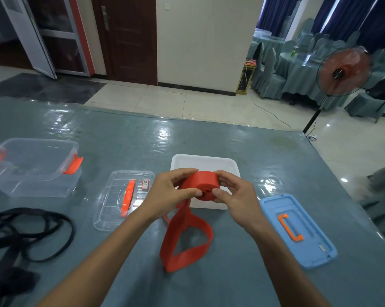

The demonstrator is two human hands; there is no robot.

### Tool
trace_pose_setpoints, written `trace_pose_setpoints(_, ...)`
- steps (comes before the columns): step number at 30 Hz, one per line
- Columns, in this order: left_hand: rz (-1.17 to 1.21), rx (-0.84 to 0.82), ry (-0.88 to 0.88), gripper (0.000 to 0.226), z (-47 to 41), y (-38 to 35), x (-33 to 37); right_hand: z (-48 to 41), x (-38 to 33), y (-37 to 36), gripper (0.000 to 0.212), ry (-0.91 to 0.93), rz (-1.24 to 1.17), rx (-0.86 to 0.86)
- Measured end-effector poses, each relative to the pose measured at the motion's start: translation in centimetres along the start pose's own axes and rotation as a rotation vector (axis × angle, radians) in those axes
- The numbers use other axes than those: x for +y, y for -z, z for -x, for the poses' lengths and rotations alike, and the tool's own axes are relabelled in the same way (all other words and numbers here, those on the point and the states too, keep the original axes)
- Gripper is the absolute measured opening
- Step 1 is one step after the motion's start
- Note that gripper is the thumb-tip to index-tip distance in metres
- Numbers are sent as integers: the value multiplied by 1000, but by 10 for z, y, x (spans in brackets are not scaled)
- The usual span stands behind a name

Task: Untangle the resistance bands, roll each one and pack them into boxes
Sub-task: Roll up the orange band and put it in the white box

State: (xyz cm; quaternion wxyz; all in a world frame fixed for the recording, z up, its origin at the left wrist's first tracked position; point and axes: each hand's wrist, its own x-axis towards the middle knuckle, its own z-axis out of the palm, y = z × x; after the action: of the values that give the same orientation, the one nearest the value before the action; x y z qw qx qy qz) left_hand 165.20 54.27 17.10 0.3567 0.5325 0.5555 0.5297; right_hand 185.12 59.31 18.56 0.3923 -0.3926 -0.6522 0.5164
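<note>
- Coil of red resistance band (201,182): partly rolled and held in the air over the middle of the worktop (231,140), above the near rim of the white box (206,161).
- The left hand (169,193) grips the left side of the coil, with the fingers curled over the top and the thumb pressed on the near face.
- The right hand (233,193) grips the right side in the same way, thumb tip on the near face beside the left thumb.
- Both hands are close together and clamped on the coil, which is all that separates them.
- The loose tail (187,242) of the same band hangs from the coil down to the worktop and forms an open loop lying toward the near edge.
- The white box is open and sits behind the hands.
- The blue lid (311,249) lies flat near the right edge, just right of the white box, with its orange handle facing up.
- The clear lid (108,209) lies flat left of the hands, orange handle up.
- The clear box (32,171) with orange latches stands at the left edge, farther back than the clear lid.
- The black bands (32,231) lie tangled at the near left corner.
</note>
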Motion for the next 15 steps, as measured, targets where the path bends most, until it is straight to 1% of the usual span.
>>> trace_pose_setpoints(2,32,7,0,53,3,2,-3,0,2,-4,41,-41,-93,36)
trace_pose_setpoints(6,42,-11,1,47,9,2,-3,2,2,-12,40,-79,-192,57)
trace_pose_setpoints(8,26,-1,4,47,10,1,-5,3,2,-16,40,-76,-209,63)
trace_pose_setpoints(11,-152,62,-24,50,9,2,-8,5,1,-17,43,-58,-195,63)
trace_pose_setpoints(12,-168,61,-24,49,9,3,-8,5,1,-16,44,-53,-185,59)
trace_pose_setpoints(15,-78,5,-9,43,8,-1,-6,5,4,-13,44,-64,-179,64)
